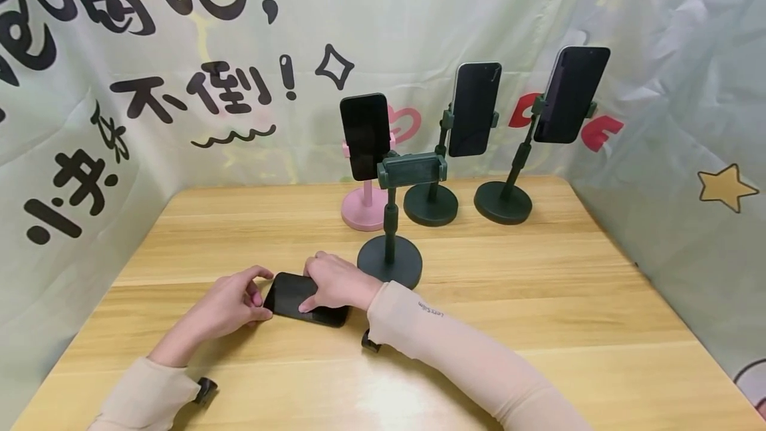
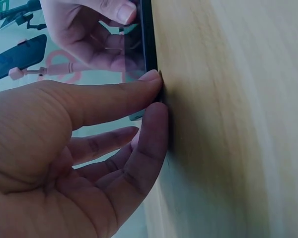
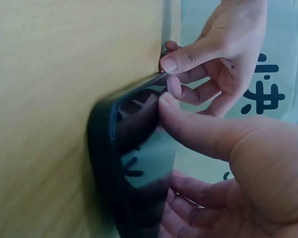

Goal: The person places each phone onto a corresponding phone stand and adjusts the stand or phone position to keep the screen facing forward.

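A black smartphone lies screen up on the wooden table, slightly askew. My right hand comes over it from the right and grips it across its width, thumb on the screen side and fingers at the far edge. At the phone's left end, my left hand holds the corners with thumb and fingers bent. In the left wrist view, the left thumb and a finger touch the phone's edge. Just behind the phone stands a dark green phone stand with nothing in its clamp.
Behind stand a pink stand with a black phone, a green stand with a phone, and another green stand with a tilted phone. A printed cloth surrounds the wooden table.
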{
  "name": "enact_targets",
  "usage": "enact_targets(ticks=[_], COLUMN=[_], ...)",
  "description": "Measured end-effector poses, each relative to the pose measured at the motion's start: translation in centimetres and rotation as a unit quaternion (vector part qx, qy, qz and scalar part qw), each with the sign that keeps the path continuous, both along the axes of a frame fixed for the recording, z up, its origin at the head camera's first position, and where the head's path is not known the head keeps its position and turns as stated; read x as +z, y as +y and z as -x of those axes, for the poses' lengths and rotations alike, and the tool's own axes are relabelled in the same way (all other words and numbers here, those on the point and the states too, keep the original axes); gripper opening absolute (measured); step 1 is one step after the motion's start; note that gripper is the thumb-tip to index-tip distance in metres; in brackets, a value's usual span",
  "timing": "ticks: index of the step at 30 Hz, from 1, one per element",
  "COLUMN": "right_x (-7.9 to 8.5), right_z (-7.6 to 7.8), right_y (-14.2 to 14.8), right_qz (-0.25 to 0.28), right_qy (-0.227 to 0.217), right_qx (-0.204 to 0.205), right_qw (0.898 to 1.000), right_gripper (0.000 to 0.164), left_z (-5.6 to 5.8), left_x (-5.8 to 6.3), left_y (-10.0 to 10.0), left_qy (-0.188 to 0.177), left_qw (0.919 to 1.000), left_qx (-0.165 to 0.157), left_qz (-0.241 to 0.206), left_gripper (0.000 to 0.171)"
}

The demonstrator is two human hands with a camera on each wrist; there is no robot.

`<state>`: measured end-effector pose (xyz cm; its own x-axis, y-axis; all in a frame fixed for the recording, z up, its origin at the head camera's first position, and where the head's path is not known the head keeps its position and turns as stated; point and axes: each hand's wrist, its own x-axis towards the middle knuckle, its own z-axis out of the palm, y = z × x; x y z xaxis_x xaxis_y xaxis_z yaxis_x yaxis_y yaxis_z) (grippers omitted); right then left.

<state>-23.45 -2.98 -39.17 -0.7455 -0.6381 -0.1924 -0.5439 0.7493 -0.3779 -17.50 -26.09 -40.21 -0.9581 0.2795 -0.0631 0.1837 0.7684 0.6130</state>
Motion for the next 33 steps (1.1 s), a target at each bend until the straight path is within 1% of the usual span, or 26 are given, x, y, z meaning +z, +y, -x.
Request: enact_targets(ticks=[4,7,10,12,16,20,22,24,27,31,33], right_x=[0.3,0.7,0.9,1.0,1.0,1.2,1.3,1.5,1.7,1.7,1.8], right_z=[0.3,0.5,0.4,0.3,0.3,0.4,0.4,0.4,0.3,0.3,0.2], right_y=[0.3,0.4,0.5,0.5,0.8,1.1,1.3,1.6,2.0,2.5,2.8], right_qz=[0.037,0.057,0.069,0.073,0.079,0.065,0.057,0.051,0.053,0.066,0.071], right_qy=[-0.049,-0.079,-0.095,-0.101,-0.106,-0.099,-0.096,-0.098,-0.095,-0.085,-0.08], right_qx=[-0.019,-0.03,-0.031,-0.03,-0.02,-0.004,-0.001,-0.001,-0.002,0.006,0.007], right_qw=[0.998,0.995,0.993,0.992,0.991,0.993,0.994,0.994,0.994,0.994,0.994], right_gripper=[0.047,0.046,0.047,0.047,0.046,0.04,0.041,0.046,0.051,0.041,0.04], left_z=[0.3,0.6,0.7,0.7,0.6,0.6,0.7,0.7,0.8,0.9,0.9], left_x=[0.0,0.1,0.2,0.2,0.3,0.4,0.6,0.8,1.0,1.5,1.7], left_y=[0.3,0.7,1.0,1.3,1.6,2.0,2.2,2.4,2.6,2.9,3.0], left_qy=[0.011,0.027,0.038,0.04,0.046,0.051,0.052,0.053,0.057,0.059,0.058], left_qw=[0.9997,0.9988,0.9977,0.9976,0.9978,0.9977,0.9979,0.9981,0.9981,0.9981,0.9982], left_qx=[0.003,0.001,-0.002,-0.004,-0.002,0.003,0.003,0.003,0.004,0.007,0.005], left_qz=[0.021,0.042,0.056,0.055,0.048,0.043,0.039,0.032,0.024,0.02,0.014], left_gripper=[0.043,0.031,0.032,0.033,0.034,0.033,0.032,0.03,0.027,0.027,0.026])
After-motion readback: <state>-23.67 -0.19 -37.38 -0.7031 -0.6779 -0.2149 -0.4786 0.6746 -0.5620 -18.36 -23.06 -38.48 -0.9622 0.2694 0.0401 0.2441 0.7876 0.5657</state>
